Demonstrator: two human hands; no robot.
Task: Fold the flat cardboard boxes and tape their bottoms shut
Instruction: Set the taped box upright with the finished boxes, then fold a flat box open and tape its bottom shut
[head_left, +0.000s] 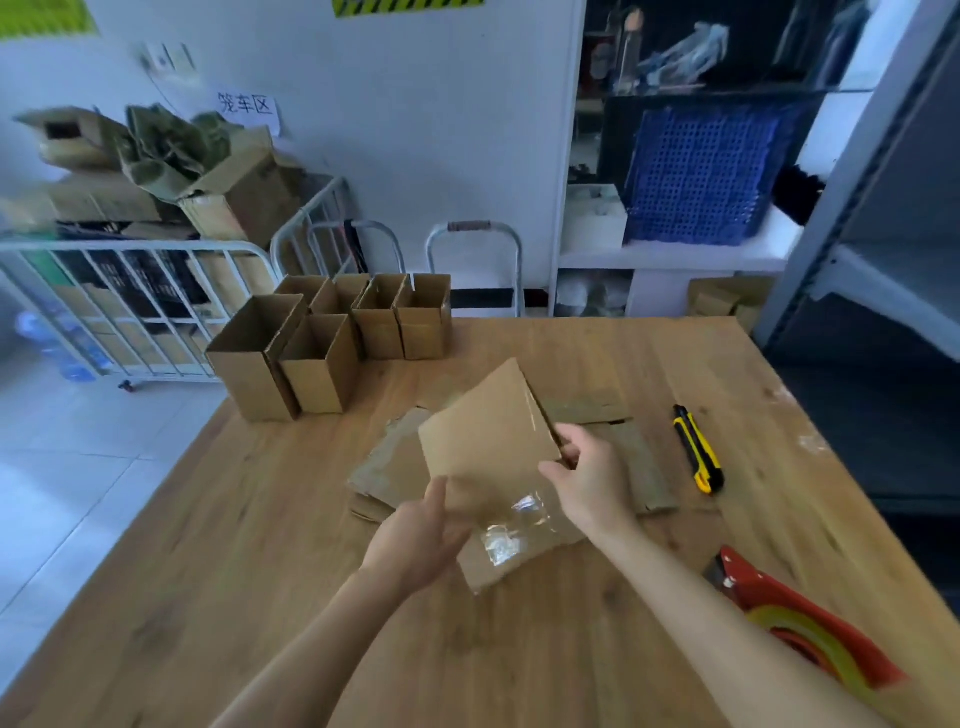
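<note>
Gripping a flat cardboard box (488, 447) from both sides, left hand (415, 535) at its near-left edge, right hand (587, 483) at its right edge, above flattened boxes (387, 467) on the tabletop (249, 571).

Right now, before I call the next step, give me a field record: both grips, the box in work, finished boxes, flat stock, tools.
left grip: holds the lower left edge of the flat box
right grip: pinches the flat box's right edge
flat box: held tilted, clear tape on its near end
folded boxes: upright, open-topped, clustered at far left of the table
flat stock: pile lying under the held box
utility knife: right of the pile
tape dispenser: near right, untouched
</note>
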